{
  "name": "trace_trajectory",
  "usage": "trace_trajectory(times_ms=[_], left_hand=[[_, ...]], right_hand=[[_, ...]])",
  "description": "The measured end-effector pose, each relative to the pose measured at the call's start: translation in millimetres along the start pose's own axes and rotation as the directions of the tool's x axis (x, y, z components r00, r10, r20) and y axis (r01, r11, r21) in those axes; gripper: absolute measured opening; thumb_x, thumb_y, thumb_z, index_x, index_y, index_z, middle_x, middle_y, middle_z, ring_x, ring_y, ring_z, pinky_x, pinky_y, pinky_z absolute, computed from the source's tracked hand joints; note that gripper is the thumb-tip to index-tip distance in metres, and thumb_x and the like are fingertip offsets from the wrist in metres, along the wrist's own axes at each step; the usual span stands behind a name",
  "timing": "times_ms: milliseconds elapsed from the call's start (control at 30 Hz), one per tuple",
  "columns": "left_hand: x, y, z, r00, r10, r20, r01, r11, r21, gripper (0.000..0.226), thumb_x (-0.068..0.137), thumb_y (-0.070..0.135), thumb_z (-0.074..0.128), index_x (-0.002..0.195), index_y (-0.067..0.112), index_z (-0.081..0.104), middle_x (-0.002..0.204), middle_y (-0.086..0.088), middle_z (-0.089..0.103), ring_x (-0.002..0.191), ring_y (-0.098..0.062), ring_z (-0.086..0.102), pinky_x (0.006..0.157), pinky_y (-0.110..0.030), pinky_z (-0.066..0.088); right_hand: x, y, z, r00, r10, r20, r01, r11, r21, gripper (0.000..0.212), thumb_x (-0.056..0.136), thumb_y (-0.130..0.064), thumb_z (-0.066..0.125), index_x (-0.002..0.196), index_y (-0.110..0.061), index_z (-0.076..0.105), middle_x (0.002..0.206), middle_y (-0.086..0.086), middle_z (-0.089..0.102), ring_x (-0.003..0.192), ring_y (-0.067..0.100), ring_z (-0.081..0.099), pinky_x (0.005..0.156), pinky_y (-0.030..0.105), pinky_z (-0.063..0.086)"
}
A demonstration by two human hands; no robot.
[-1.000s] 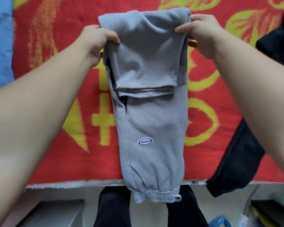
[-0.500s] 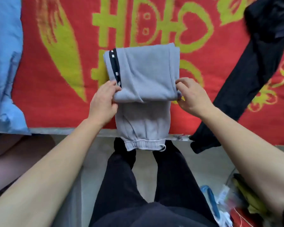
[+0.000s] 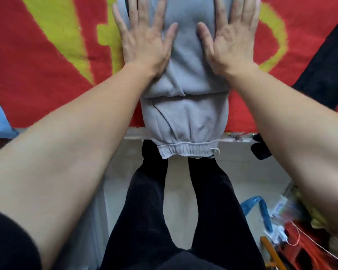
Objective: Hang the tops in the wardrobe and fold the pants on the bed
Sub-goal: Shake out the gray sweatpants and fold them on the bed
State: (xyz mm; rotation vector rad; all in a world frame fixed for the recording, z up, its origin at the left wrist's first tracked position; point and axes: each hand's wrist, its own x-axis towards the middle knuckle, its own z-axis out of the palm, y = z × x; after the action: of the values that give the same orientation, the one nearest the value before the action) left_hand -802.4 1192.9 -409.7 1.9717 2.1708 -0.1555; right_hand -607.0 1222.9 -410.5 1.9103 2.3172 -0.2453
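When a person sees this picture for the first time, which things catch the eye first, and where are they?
The left hand and the right hand press flat, side by side, on folded grey sweatpants at top centre. The pants lie on a bright red and yellow blanket, and their elastic cuff hangs past its near edge. A black garment lies at the right.

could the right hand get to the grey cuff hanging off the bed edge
Probably yes. The right hand lies flat and empty on the pants, and the cuff hangs in the open nearer the person, with nothing covering it.
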Motion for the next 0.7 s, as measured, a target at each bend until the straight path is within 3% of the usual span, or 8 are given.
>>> trace_trajectory(times_ms=[67,200,333,433,533,633,700], left_hand=[[7.3,-8.6,23.7,0.998,-0.020,0.061,0.019,1.000,0.007,0.066,0.095,0.063,0.014,0.155,0.034,0.017,0.162,-0.017,0.015,0.150,-0.036,0.010,0.115,-0.064,0.008],[17.7,-2.8,38.3,0.996,-0.071,0.055,0.070,0.997,0.012,0.068,0.094,0.065,0.015,0.150,0.031,0.030,0.156,-0.019,0.029,0.145,-0.040,0.022,0.114,-0.066,0.010],[29.7,-9.8,13.9,0.997,0.028,0.066,-0.028,1.000,0.002,0.068,0.091,0.064,0.025,0.150,0.031,0.027,0.155,-0.016,0.028,0.144,-0.038,0.023,0.110,-0.069,0.011],[52.6,-36.0,-5.1,0.994,0.073,0.083,-0.066,0.995,-0.080,0.068,0.090,0.067,0.028,0.148,0.029,0.027,0.150,-0.010,0.035,0.138,-0.033,0.031,0.105,-0.066,0.024],[62.2,-63.0,-10.5,0.985,0.115,0.129,-0.105,0.991,-0.083,0.063,0.095,0.065,0.026,0.147,0.030,0.029,0.138,-0.015,0.043,0.126,-0.037,0.039,0.099,-0.057,0.032],[42.5,-66.3,-8.9,0.998,0.045,0.039,-0.036,0.978,-0.207,0.051,0.100,0.052,0.029,0.143,0.026,0.040,0.132,-0.016,0.048,0.120,-0.037,0.043,0.098,-0.046,0.035],[28.6,-56.1,-7.0,0.995,-0.100,0.001,0.093,0.924,-0.372,0.046,0.102,0.041,0.033,0.143,0.024,0.044,0.135,-0.014,0.046,0.125,-0.030,0.042,0.103,-0.037,0.035]], right_hand=[[10.1,11.1,20.5,0.994,0.025,0.102,-0.024,1.000,-0.015,0.074,0.095,-0.070,0.014,0.158,-0.029,0.017,0.161,0.027,0.016,0.151,0.043,0.011,0.121,0.060,0.006],[20.6,15.9,34.9,0.997,0.033,0.068,-0.032,0.999,-0.016,0.079,0.092,-0.074,0.014,0.155,-0.027,0.026,0.158,0.026,0.024,0.149,0.042,0.017,0.120,0.059,0.007],[35.8,23.0,9.9,0.994,-0.009,0.107,0.007,1.000,0.020,0.087,0.085,-0.078,0.030,0.154,-0.024,0.025,0.156,0.027,0.024,0.148,0.043,0.016,0.120,0.059,0.006],[70.1,36.0,-15.8,0.980,-0.179,0.084,0.175,0.983,0.050,0.097,0.074,-0.083,0.045,0.147,-0.020,0.035,0.148,0.018,0.040,0.138,0.039,0.035,0.115,0.053,0.023],[95.1,49.4,-24.3,0.926,-0.345,0.157,0.334,0.938,0.089,0.083,0.077,-0.081,0.049,0.144,-0.032,0.040,0.142,0.011,0.049,0.131,0.037,0.043,0.107,0.049,0.035],[87.3,52.4,-15.2,0.952,-0.279,0.127,0.269,0.959,0.088,0.065,0.090,-0.071,0.040,0.145,-0.037,0.040,0.144,0.010,0.045,0.133,0.035,0.040,0.104,0.048,0.036],[74.5,44.4,-9.4,0.979,-0.172,0.106,0.159,0.979,0.126,0.058,0.096,-0.060,0.036,0.149,-0.036,0.035,0.153,0.010,0.036,0.140,0.033,0.033,0.110,0.047,0.032]])
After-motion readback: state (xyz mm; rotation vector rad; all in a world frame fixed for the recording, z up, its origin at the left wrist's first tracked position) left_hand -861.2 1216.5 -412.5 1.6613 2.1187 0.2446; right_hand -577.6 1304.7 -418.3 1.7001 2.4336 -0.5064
